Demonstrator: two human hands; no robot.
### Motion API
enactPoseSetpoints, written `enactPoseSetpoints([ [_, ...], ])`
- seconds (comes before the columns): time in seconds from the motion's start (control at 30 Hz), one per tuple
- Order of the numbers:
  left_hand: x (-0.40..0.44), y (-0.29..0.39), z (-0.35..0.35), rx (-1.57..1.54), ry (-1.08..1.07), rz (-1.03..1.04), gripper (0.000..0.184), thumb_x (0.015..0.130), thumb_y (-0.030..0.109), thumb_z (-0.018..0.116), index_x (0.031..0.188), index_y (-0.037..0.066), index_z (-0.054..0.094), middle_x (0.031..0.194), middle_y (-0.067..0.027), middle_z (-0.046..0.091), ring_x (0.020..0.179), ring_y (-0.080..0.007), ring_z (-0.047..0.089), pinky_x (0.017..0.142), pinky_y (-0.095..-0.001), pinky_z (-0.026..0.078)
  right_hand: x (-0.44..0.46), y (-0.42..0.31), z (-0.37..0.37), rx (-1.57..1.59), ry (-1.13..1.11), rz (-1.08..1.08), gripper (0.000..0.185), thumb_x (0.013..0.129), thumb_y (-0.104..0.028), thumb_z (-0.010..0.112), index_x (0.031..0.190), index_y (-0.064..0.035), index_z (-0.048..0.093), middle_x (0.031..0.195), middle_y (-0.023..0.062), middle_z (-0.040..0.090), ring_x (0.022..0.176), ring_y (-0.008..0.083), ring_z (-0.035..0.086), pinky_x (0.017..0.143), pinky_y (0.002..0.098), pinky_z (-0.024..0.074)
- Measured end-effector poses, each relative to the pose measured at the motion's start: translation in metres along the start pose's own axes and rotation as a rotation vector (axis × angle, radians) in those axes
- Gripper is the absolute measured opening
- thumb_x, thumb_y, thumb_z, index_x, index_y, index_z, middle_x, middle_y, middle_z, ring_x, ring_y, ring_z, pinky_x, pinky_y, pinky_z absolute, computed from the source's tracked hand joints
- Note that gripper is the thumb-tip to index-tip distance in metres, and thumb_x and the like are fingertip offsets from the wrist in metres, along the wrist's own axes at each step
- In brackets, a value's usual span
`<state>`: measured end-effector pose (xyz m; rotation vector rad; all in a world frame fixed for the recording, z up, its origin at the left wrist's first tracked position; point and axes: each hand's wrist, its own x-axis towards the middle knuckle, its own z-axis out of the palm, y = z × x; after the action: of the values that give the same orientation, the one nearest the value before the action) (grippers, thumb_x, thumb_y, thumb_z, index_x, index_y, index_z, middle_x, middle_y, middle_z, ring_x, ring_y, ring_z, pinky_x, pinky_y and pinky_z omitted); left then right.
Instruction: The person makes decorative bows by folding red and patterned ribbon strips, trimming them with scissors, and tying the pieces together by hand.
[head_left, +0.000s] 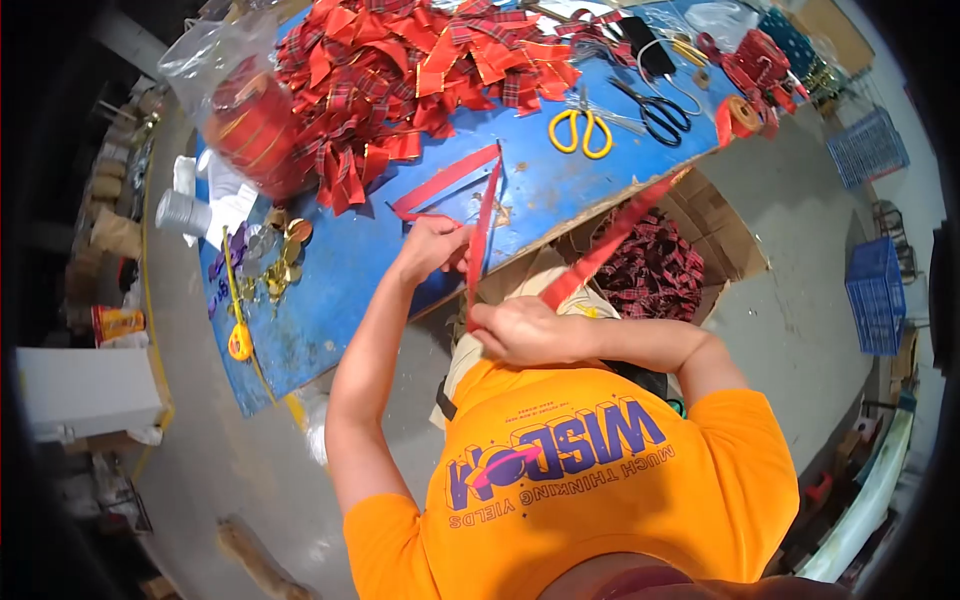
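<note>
Red ribbon held between your two hands

Your right hand [528, 332] is nearest, close in front of your body, with its fingers closed on the red ribbon [600, 252]. The ribbon enters that grip from the right and leaves past the thumb side. Your left hand [435, 247] sits a little farther out, thumb and fingertips pinching the ribbon near the table's edge. Between the hands it bends into a narrow point beyond your left fingers; the two grips probably keep those bends from slipping. Whether that point touches the blue table [350, 275], you cannot tell.

Below the edge, to your right, a cardboard box [737, 238] holds a heap of plaid ribbon [660, 265], perhaps put there to leave the tabletop for handwork. Farther out lie the yellow-handled scissors [582, 113] and black scissors [648, 99], likely set there for easy reach. The ribbon roll [741, 112] rests at the table's right end, and the pile of red bows [420, 75] spreads over the far side.
</note>
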<state>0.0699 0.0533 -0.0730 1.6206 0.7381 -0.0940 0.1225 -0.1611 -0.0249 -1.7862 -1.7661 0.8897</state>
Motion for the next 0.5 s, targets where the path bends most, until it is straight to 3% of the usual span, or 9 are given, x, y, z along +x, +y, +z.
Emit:
enactPoseSetpoints([
  [0.07, 0.005, 0.006, 0.02, -0.258, -0.001, 0.013, 0.027, 0.092, 0.024, 0.067, 0.082, 0.0, 0.069, 0.073, -0.0095, 0.07, 0.059, -0.0152, 0.068, 0.05, -0.0265, 0.051, 0.004, -0.005, 0.005, 0.044, -0.022, -0.045, 0.018, 0.092, -0.017, 0.055, 0.096, 0.0004, 0.057, 0.077, 0.0256, 0.065, 0.077, 0.0453, 0.065, 0.069, 0.0552, 0.0487],
  [0.1, 0.02, -0.002, 0.023, -0.267, -0.021, 0.033, 0.027, 0.095, 0.024, 0.062, 0.096, -0.002, 0.07, 0.081, -0.0126, 0.072, 0.065, -0.0179, 0.07, 0.054, -0.0284, 0.055, 0.005, -0.006, 0.009, 0.067, -0.036, -0.07, 0.018, 0.092, -0.017, 0.055, 0.095, 0.0006, 0.057, 0.077, 0.0256, 0.065, 0.077, 0.0451, 0.065, 0.069, 0.055, 0.0487],
  [0.33, 0.073, 0.024, 0.049, -0.69, 0.039, -0.229, 0.027, 0.101, 0.028, 0.051, 0.106, 0.006, 0.066, 0.089, -0.0119, 0.071, 0.065, -0.0189, 0.07, 0.054, -0.0306, 0.057, 0.017, 0.03, 0.045, -0.019, 0.055, -0.08, 0.02, 0.092, -0.02, 0.055, 0.09, -0.0005, 0.058, 0.07, 0.0225, 0.064, 0.071, 0.0427, 0.065, 0.066, 0.0534, 0.0495],
  [0.47, 0.116, 0.01, 0.045, -0.757, -0.109, -0.288, 0.024, 0.103, 0.029, 0.048, 0.109, 0.012, 0.063, 0.075, -0.0028, 0.064, 0.056, -0.0089, 0.061, 0.044, -0.0229, 0.051, 0.013, 0.044, 0.038, -0.015, 0.013, 0.01, 0.022, 0.091, -0.021, 0.054, 0.089, -0.0009, 0.061, 0.074, 0.0229, 0.065, 0.076, 0.0427, 0.066, 0.07, 0.0538, 0.0495],
  [0.5, 0.105, 0.024, 0.052, -0.778, -0.047, -0.294, 0.02, 0.102, 0.027, 0.05, 0.105, 0.012, 0.064, 0.069, 0.0012, 0.059, 0.049, -0.0048, 0.051, 0.038, -0.0187, 0.041, 0.012, 0.046, 0.035, 0.0, 0.002, 0.032, 0.022, 0.091, -0.022, 0.054, 0.089, -0.0011, 0.061, 0.075, 0.0231, 0.066, 0.077, 0.0428, 0.066, 0.071, 0.054, 0.0495],
])
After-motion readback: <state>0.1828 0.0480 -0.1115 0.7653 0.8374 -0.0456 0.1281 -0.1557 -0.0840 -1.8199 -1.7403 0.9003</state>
